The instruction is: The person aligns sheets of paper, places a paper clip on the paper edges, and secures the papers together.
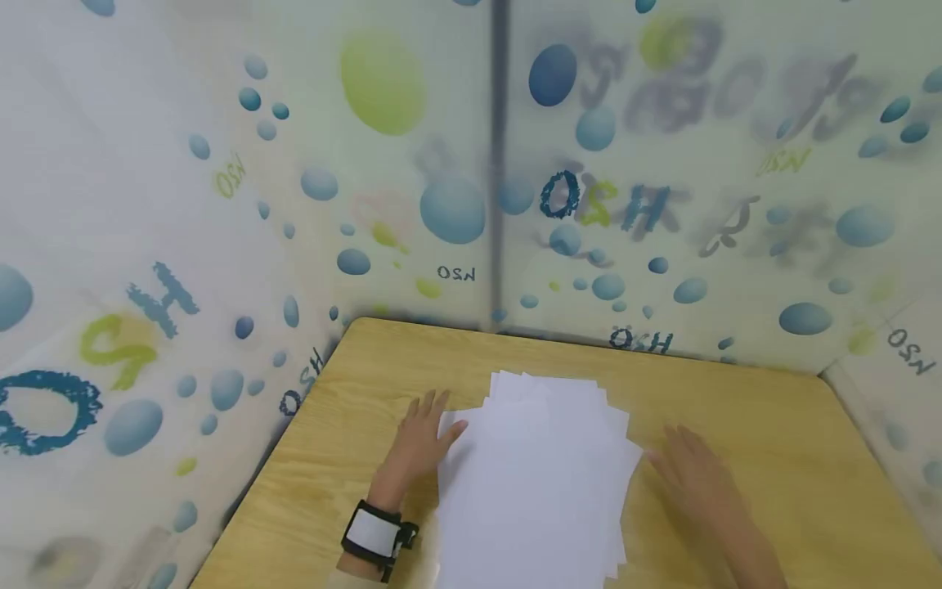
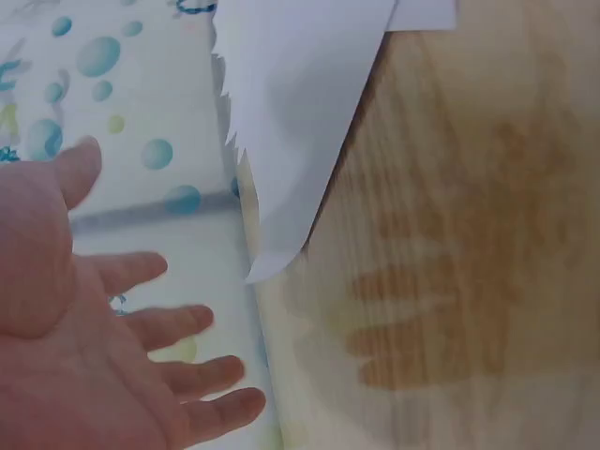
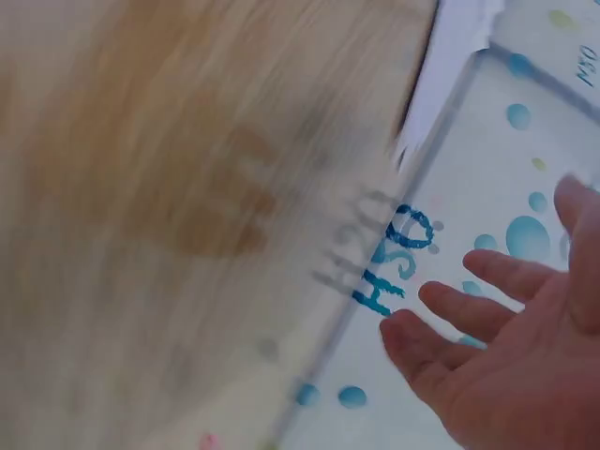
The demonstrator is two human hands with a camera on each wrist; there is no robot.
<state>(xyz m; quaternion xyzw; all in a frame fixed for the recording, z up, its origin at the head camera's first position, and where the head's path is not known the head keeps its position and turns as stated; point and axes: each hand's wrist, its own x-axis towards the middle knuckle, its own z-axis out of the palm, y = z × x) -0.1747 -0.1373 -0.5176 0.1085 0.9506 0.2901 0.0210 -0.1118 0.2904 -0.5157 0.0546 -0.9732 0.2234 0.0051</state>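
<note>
A loose stack of white paper sheets (image 1: pixel 537 483) lies on the wooden table, its edges fanned unevenly. My left hand (image 1: pixel 421 442) is at the stack's left edge, fingers spread and thumb over the paper's side; whether it touches the sheets I cannot tell. To the right of the stack is my right hand (image 1: pixel 692 474), slightly blurred, its fingers straight and apart from the paper. In the left wrist view the left hand (image 2: pixel 112 328) has extended fingers, with a curled paper corner (image 2: pixel 281 253) nearby. The right wrist view shows the right hand (image 3: pixel 506 328) holding nothing.
The wooden table (image 1: pixel 795 458) extends on both sides of the paper. Walls (image 1: pixel 412 164) printed with blue and green dots and letters enclose it at the back and sides. A black strap with a white face (image 1: pixel 373 533) sits on the left wrist.
</note>
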